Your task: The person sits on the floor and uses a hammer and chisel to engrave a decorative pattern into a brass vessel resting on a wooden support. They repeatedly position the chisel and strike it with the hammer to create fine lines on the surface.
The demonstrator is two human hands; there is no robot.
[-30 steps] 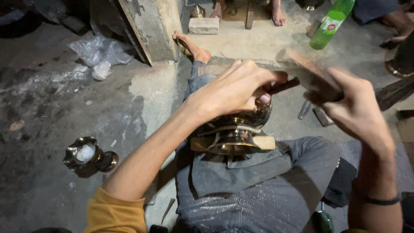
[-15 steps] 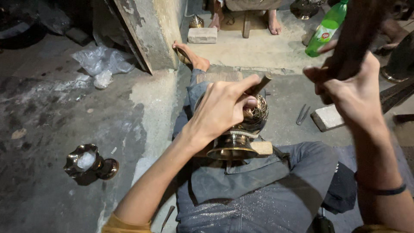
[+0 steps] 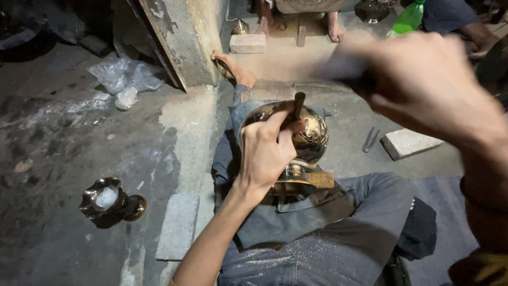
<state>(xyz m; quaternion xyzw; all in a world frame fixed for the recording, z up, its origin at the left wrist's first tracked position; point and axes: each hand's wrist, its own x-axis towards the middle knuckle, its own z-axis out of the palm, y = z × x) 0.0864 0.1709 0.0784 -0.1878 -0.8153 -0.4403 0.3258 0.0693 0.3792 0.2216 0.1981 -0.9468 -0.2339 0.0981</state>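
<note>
Head view, looking straight down at someone sitting on the floor with a round brass pot braced on their lap. Everything else sits around that pot, so I'll use it as the reference.

The left hand lies right on the pot's near side, fingers pinching a thin dark punch that stands nearly upright with its tip against the shiny wall. My guess is the hand rests there to steady the tool and stop the pot rolling. A small wooden block is wedged just under the pot's base on the grey trousers — probably a prop to keep it tilted toward the worker.

The right hand is up above and to the right of the pot, heavily blurred, fingers curled tight round something that looks like a handle; too smeared to say what it is exactly.

Other stuff around the pot:
- to its right on the floor, a flat stone slab and a small pair of metal tweezers
- well off to its left, a dark fluted metal cup lying on its side, and a flat paving block between the two
- beyond it, a concrete pillar, a crumpled plastic bag, a green bottle and another person's bare feet

The worker's own foot sticks out past the pot — leg stretched as a support, I'd say.
</note>
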